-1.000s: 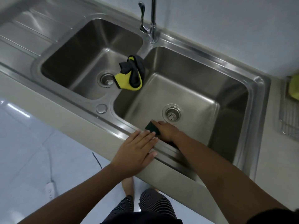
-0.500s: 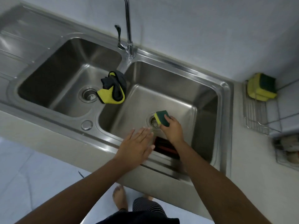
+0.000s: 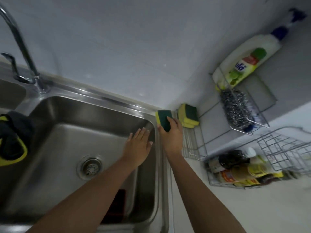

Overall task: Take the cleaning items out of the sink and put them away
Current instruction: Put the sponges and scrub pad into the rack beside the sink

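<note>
My right hand [image 3: 171,137] holds a green-and-yellow sponge [image 3: 163,117] above the right rim of the steel sink [image 3: 156,165], close to a stack of matching sponges [image 3: 188,116] in a wire rack [image 3: 193,145]. My left hand [image 3: 138,145] hovers flat with fingers apart over the sink's right basin, holding nothing. A black-and-yellow cloth [image 3: 11,140] hangs over the divider at the far left. A dark red-black item [image 3: 117,209] lies in the basin near its front wall, partly hidden by my left forearm.
A tap [image 3: 25,52] stands at the back left. On the wall rack sit a steel scourer [image 3: 237,110] and a white detergent bottle [image 3: 247,61]. A wire basket [image 3: 244,170] of bottles and an empty wire basket [image 3: 286,147] stand on the counter at the right.
My right hand lifted the sponge out of the basin and carried it right, past the sink rim toward the rack. My left hand left the front rim and moved right over the basin. The view swung right.
</note>
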